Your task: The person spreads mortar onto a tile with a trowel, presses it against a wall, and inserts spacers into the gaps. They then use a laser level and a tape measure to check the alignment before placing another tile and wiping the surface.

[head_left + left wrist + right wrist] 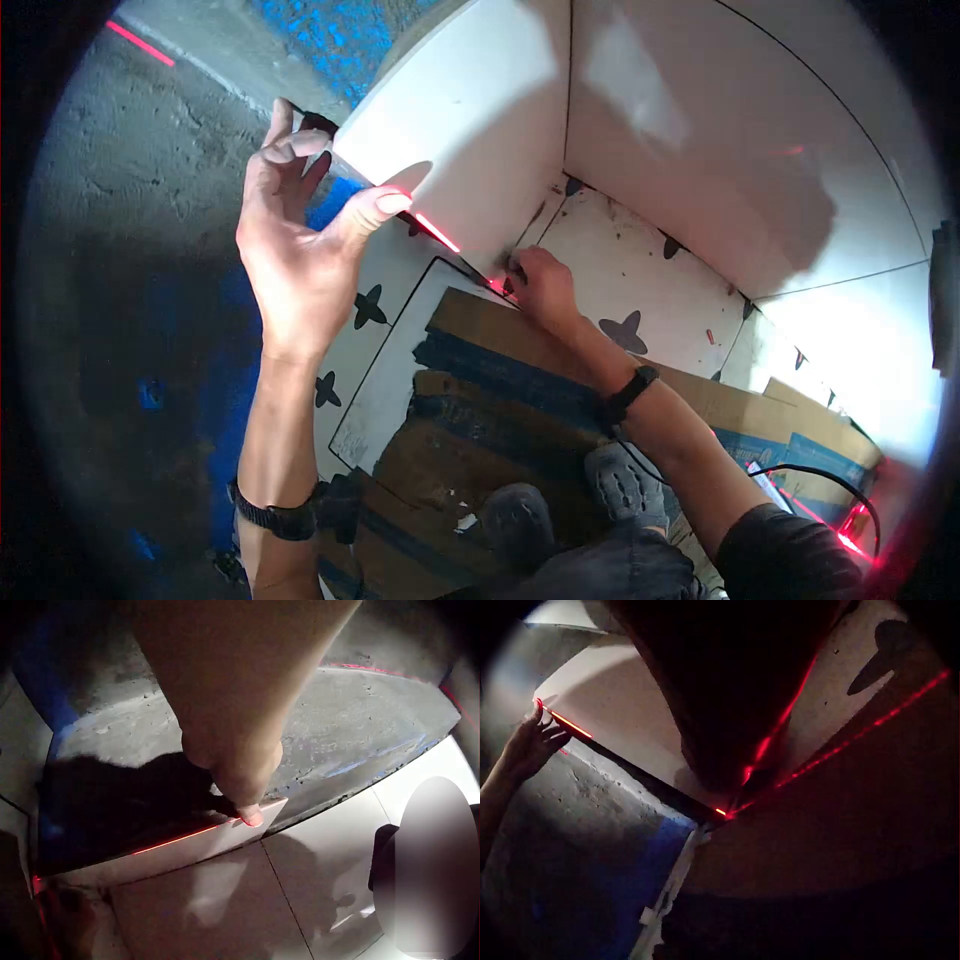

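A white wall tile (480, 110) stands upright on the left, with a red laser line (437, 232) along its near edge. My left hand (300, 230) holds that edge near the upper end, thumb on the edge and fingers spread behind it. In the left wrist view the thumb (253, 817) lies on the tile's edge close to its corner. Down at the foot of the tile, my right hand (545, 285) has its fingers bent beside the white floor tile (610, 250). Its fingertips are hidden, so I cannot tell whether they hold something.
White wall tiles (690, 130) enclose the right side. Cardboard (500, 335) with blue strips covers the floor around my shoes (520, 515). Dark cross-shaped marks (625, 332) dot the floor tiles. A black cable (835, 480) curves near a red glow at lower right. Bare grey concrete (150, 170) lies left.
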### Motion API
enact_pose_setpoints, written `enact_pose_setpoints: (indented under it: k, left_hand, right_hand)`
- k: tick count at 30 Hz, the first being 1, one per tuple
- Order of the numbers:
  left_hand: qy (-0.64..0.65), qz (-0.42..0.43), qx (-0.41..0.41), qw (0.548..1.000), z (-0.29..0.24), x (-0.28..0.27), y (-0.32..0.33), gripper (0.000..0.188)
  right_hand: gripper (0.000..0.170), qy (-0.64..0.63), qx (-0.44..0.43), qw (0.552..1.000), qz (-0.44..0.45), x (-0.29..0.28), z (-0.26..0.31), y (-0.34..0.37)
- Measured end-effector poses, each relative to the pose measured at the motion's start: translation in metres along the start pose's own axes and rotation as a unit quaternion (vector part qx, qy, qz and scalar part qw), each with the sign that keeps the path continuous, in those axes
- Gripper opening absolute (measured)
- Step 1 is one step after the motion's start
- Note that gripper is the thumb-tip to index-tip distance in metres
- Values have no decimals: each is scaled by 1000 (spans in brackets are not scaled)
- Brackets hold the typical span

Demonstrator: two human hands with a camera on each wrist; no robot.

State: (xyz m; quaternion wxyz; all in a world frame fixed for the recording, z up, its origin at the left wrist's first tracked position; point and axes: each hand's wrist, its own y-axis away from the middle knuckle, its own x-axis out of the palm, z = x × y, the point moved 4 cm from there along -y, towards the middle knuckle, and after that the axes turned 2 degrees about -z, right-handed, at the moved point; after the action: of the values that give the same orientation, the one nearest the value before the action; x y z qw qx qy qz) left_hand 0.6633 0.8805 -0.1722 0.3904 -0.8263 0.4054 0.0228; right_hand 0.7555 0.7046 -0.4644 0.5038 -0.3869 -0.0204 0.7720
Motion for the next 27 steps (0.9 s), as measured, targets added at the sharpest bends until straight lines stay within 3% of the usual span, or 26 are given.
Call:
enact_pose_setpoints:
  k: [3,4,6,7,8,10,12,14,16,18,23,26,27]
  left_hand:
    - [-38,-8,2,999,-1,0,0,76]
    - [5,-28,0,1000,-2,3,1,73]
    - [-52,-26,-6,998,1,0,0,71]
    - [-45,-44,-15,998,-4,1,1,74]
    - [-126,-21,34,991,-6,-1,1,70]
    - [-103,-38,39,993,-6,-1,0,74]
    - [-85,-39,12,996,-8,-2,-2,75]
    - [-96,-58,50,992,-7,-3,-2,71]
    - [-104,-65,34,992,-10,-5,-2,69]
    - [-102,-20,-27,994,-12,-9,-2,71]
    - [-116,-76,48,989,-10,-7,-2,66]
    - [-119,-68,20,990,-14,-7,-2,60]
    - [-86,-57,6,995,-13,-9,-3,56]
  right_hand:
    - [16,-13,-14,1000,-19,3,3,0]
    - [16,-17,-23,999,-15,4,5,-1]
    - [18,25,26,999,14,5,5,-2]
    - [16,10,-4,1000,-4,9,1,0]
    - [16,5,-20,1000,4,12,-4,3]
    - [14,7,20,1000,14,11,-6,2]
    - [12,-9,1,1000,17,16,-10,2]
    - [10,-22,-6,1000,19,20,-12,3]
    - [10,-47,53,997,39,17,-10,1]
    - [8,-25,47,998,47,15,-4,-1]
    - [9,-53,57,996,41,14,-1,-2]
    - [11,-32,7,999,4,8,16,-7]
    - [10,-78,61,995,24,17,5,-5]
